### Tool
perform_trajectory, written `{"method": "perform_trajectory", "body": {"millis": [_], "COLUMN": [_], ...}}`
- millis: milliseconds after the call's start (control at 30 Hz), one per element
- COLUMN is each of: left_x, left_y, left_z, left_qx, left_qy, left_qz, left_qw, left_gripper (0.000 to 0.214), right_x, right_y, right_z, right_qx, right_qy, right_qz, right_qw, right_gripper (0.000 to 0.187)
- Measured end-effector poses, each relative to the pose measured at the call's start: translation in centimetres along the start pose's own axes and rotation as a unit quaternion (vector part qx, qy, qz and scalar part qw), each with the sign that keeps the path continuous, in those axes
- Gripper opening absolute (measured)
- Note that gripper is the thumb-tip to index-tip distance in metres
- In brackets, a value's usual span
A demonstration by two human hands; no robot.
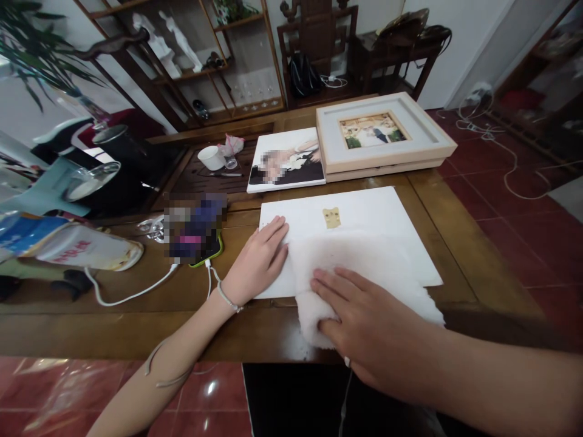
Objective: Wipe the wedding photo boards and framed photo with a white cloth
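A white panel [373, 212], with a small gold metal plate [331, 218] near its middle, lies flat on the wooden table. My left hand [262, 261] rests on the panel's left edge, its fingers stretched out and holding nothing. A fluffy white cloth [314, 261] covers the near part of the panel and hangs past its near edge. My right hand [359, 315] presses on the cloth and grips it, with fingers over the top and the thumb tucked into a fold.
Beyond the panel lie a photo print [291, 161] and a light wood picture frame [387, 133]. To the left are a phone [207, 249] on a white charging cable [132, 300], a snack bag [77, 246] and a white cup [211, 158]. The wooden table's [255, 334] near edge runs below my hands.
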State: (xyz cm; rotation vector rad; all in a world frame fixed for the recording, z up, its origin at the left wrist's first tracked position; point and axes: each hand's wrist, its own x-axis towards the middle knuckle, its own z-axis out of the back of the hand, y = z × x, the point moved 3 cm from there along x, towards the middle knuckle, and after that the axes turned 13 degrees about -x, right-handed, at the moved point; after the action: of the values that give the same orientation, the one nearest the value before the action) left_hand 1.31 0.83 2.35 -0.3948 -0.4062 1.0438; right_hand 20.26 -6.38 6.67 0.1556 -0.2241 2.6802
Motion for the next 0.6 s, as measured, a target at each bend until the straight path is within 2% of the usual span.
{"method": "perform_trajectory", "body": {"millis": [67,167,267,333,400,467,600], "left_x": [0.0,0.0,0.0,0.0,0.1,0.1,0.1], "left_y": [0.0,0.1,0.1,0.1,0.1,0.0,-0.1], "left_z": [0.0,0.0,-0.1,-0.1,0.0,0.2,1.0], "left_qx": [0.001,-0.001,-0.003,-0.010,-0.030,-0.064,-0.116], "left_qy": [0.000,-0.006,-0.009,-0.009,-0.022,-0.058,-0.151], "left_qz": [0.001,-0.002,-0.004,0.000,0.002,-0.001,0.002], "left_qw": [1.000,1.000,1.000,1.000,0.999,0.996,0.982], "left_gripper": [0.042,0.042,0.043,0.043,0.045,0.048,0.049], "right_x": [0.2,1.2,2.4,3.2,3.9,4.3,3.8], "right_y": [-1.0,-4.0,-6.9,-7.9,-7.8,-6.7,-3.4], "right_z": [-0.1,-1.0,-2.2,-2.8,-3.1,-3.2,-2.7], "right_qx": [0.021,0.026,0.015,0.014,0.015,0.020,0.062], "right_qy": [0.014,0.029,0.019,0.013,0.008,0.001,-0.029], "right_qz": [-0.009,-0.034,-0.081,-0.112,-0.124,-0.109,-0.020], "right_qw": [1.000,0.999,0.996,0.994,0.992,0.994,0.997], "right_gripper": [0.024,0.023,0.025,0.025,0.024,0.024,0.024]}}
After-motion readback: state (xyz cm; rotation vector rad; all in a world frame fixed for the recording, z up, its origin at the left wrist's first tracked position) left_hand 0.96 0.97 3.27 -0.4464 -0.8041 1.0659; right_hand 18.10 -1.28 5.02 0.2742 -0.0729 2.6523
